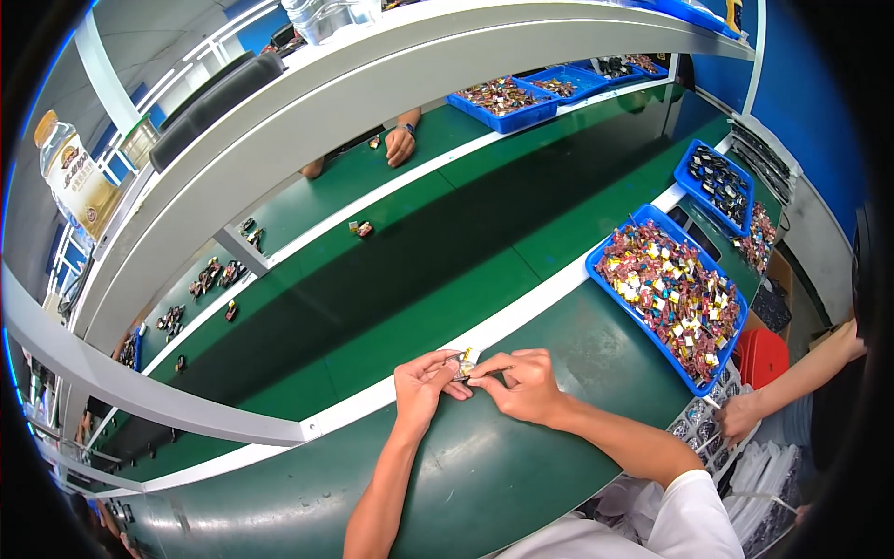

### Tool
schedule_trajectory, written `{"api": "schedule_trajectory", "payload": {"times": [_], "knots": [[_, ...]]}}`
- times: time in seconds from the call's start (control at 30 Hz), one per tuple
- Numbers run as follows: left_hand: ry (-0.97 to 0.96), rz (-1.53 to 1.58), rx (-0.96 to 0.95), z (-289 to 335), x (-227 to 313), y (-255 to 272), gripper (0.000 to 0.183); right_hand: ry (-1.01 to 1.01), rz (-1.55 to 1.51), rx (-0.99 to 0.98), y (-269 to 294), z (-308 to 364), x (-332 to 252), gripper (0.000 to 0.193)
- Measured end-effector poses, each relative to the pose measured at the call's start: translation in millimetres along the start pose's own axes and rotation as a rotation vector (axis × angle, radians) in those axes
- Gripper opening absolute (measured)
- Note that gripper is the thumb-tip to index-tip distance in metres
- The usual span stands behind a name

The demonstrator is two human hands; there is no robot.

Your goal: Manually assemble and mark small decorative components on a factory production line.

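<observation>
Over the near edge of the green workbench [521, 466], my two hands meet around a small electronic part [467, 361] with yellow, white and dark bits. My left hand [422, 387] pinches it from the left between thumb and fingers. From the right, the thumb and forefinger of my right hand [526, 384] close on the part's lower side. Fingers cover much of it, so its exact kind is unclear. To the right lies a blue tray [643, 332] heaped with small parts [666, 293] in red, yellow and white.
Beyond the white rail runs a green conveyor belt [372, 359] carrying a few loose parts [361, 228]. A smaller blue tray [708, 207] holds black parts. A grey shelf [391, 79] arches overhead. Other people's hands show across the belt [400, 146] and at right [740, 416], near a red container [764, 357].
</observation>
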State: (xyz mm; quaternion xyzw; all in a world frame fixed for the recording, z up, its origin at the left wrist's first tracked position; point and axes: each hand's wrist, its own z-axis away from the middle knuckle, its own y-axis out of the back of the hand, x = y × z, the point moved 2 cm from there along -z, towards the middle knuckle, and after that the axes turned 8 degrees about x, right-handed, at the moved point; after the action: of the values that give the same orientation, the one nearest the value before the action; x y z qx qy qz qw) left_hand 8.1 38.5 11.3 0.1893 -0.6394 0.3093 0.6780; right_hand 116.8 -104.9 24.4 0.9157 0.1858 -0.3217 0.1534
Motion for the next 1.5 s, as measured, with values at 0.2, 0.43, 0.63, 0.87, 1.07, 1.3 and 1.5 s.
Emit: {"api": "schedule_trajectory", "payload": {"times": [0.2, 0.43, 0.63, 0.87, 1.07, 1.3, 1.5], "knots": [[0.003, -0.042, 0.069, -1.1, 3.0, -3.2, 0.025, -0.077, -0.001, 0.024, 7.6, 0.1, 1.6, 0.018], [-0.230, -0.157, 0.362, -44.6, 25.9, 51.2, 0.029, -0.156, -0.047, 0.147, 14.9, -3.6, 12.8, 0.017], [-0.238, -0.400, 0.499, -107.7, 0.8, 157.3, 0.017, -0.145, -0.047, 0.096, 14.1, -1.8, 23.8, 0.014], [-0.253, -0.860, 0.538, -80.5, 30.7, 148.3, 0.033, -0.141, 0.009, 0.093, 14.8, 2.7, 23.6, 0.016], [-0.236, -0.865, 0.600, -74.5, 37.6, 152.4, 0.031, -0.194, -0.004, 0.045, 9.8, -0.3, 26.3, 0.017], [-0.327, -0.879, 0.760, -44.2, 50.2, 120.3, 0.031, -0.184, -0.027, 0.089, 14.8, 2.3, 30.1, 0.017], [-1.082, -0.883, 0.789, 9.5, 46.1, 52.9, 0.023, -0.196, -0.002, 0.077, 15.2, -1.5, 21.9, 0.018]]}}
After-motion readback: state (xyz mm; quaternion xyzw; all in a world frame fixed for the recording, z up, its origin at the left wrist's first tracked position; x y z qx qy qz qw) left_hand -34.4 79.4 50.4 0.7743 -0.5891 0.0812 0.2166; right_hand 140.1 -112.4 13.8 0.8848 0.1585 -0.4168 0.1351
